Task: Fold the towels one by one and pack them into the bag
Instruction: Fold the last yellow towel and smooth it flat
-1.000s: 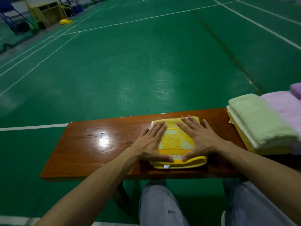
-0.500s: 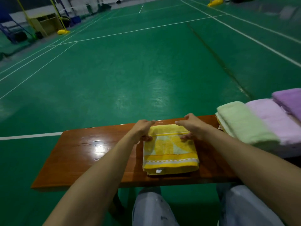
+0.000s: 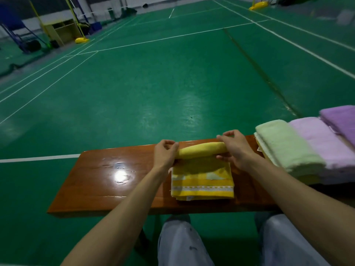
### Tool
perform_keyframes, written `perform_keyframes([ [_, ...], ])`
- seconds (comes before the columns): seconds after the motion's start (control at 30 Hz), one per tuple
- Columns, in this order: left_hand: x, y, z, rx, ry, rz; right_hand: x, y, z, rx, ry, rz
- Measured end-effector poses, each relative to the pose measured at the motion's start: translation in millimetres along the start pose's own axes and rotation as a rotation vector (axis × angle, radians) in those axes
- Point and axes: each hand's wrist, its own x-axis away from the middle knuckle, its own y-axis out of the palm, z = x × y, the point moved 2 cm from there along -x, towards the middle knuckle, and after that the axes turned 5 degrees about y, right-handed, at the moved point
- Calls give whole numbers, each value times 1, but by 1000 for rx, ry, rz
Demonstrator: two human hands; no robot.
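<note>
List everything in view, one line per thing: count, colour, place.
Patterned terry towel: one, yellow and white, bench middle, far edge rolled up.
Wooden bench: one, brown, foreground.
Pale green folded towel: one, at bench's right end.
Pink folded towel: one, right of the green.
Purple folded towel: one, rightmost.
Sports court floor: one, green, white lines, beyond bench.
Net-post bases: two, yellow, far left and far right.
Trousered knees: two, grey, below bench.
Left hand: one, grips roll's left end.
Right hand: one, grips roll's right end.

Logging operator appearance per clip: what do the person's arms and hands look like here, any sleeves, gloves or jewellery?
Left forearm and right forearm are bare, no sleeve in view. Left hand and right hand are ungloved; no ring, watch or wristband shows.
</note>
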Motion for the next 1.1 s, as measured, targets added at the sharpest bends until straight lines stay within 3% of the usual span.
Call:
perform_keyframes([
  [0.4,74,-19,-37,-112,199,-50,50,-26,61,362,-237,73],
  [0.63,72,-14,-35,97,-11,-35,45,-17,55,198,-214,78],
  [0.83,49,-12,-20,130,73,-74,24,-8,26,87,-265,50],
  [1.1,59,-19,-50,-273,256,-289,8,-30,39,410,-205,-55],
])
